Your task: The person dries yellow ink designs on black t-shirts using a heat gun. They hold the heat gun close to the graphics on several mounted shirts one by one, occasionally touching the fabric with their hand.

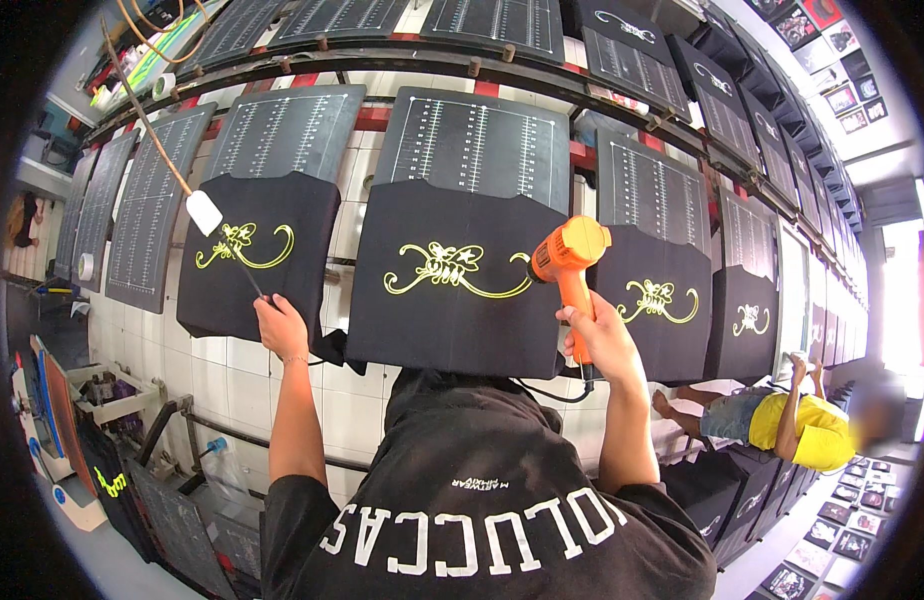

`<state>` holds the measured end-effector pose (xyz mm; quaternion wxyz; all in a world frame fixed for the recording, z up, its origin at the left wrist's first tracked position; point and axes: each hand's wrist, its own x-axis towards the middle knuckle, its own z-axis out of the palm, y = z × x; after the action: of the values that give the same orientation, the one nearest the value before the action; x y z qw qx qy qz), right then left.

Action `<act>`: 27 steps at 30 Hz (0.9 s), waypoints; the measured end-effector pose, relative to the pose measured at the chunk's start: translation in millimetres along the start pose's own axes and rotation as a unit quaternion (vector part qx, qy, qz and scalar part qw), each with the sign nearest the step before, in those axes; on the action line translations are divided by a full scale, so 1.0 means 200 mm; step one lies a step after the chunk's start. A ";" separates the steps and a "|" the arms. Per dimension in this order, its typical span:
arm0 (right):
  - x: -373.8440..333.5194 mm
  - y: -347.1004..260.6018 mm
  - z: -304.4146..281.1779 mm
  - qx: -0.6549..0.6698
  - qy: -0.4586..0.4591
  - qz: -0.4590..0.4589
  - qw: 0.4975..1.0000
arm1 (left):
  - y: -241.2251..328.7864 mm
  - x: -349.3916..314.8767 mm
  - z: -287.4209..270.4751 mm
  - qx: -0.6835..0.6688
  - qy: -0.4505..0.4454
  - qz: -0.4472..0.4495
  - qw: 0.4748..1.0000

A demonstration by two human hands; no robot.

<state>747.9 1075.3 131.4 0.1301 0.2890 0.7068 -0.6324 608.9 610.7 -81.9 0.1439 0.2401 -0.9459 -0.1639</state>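
Note:
My right hand [604, 340] grips the handle of an orange heat gun [574, 245]. Its dark nozzle points left, close above the right end of a yellow print on a black T-shirt [432, 330] stretched over the middle board. A cable hangs from the handle's base. My left hand [282, 325] closes on a thin black cord [252, 278]. This cord runs over another printed black T-shirt [212, 300] toward a white connector-like piece [204, 212], which hangs on a tan cord [147, 125] from above. Whether both cable ends are one cord is hidden.
Rows of dark printing boards [477, 140] with white scale marks fill the far side, along a dark rail [382, 47]. More printed black shirts [654, 300] lie to the right. A co-worker in a yellow shirt [807, 430] stands at right. Metal frames [132, 400] stand at left.

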 end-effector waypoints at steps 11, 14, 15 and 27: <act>0.13 -0.09 0.07 0.005 -0.016 -0.011 1.000 | -0.02 0.01 0.03 -0.004 0.010 -0.007 1.000; 0.12 -0.11 0.08 -0.002 -0.033 -0.009 0.999 | 0.00 0.01 0.01 0.003 -0.001 -0.012 1.000; 0.12 -0.12 0.09 -0.005 -0.039 -0.007 0.999 | 0.00 0.01 0.01 0.002 0.001 -0.009 1.000; 0.12 -0.11 0.07 -0.024 -0.018 -0.008 1.000 | 0.00 0.01 0.01 0.001 0.004 -0.002 1.000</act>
<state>712.6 1067.6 134.1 0.1441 0.2687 0.7220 -0.6212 606.8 609.5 -83.0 0.1473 0.2430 -0.9450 -0.1622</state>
